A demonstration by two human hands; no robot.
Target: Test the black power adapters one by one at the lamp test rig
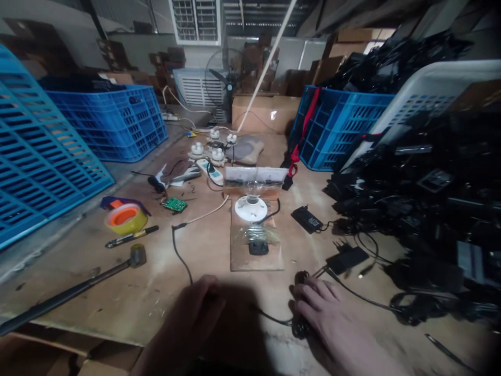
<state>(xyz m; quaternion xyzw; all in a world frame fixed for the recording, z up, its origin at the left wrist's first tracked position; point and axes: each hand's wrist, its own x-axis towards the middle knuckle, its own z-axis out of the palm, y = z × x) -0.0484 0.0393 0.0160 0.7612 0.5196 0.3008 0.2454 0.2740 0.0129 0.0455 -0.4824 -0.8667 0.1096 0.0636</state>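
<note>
Right hand (332,313): fingers (313,292) clenching around a coiled black cord (301,329), seemingly gathering it, the cord lying below the white lamp holder (251,207)
Left hand (188,318): sitting below and left of the lamp holder, near a thin black cable (178,250), its fingers' state hidden by shadow, so cannot tell
Open surface (97,308): stretching left of the lamp holder, leaving moving room

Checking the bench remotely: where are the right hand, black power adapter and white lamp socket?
Right hand (324,308), head view, back of the hand.
Black power adapter (307,219), head view, top face.
White lamp socket (250,208), head view, round base.
</note>
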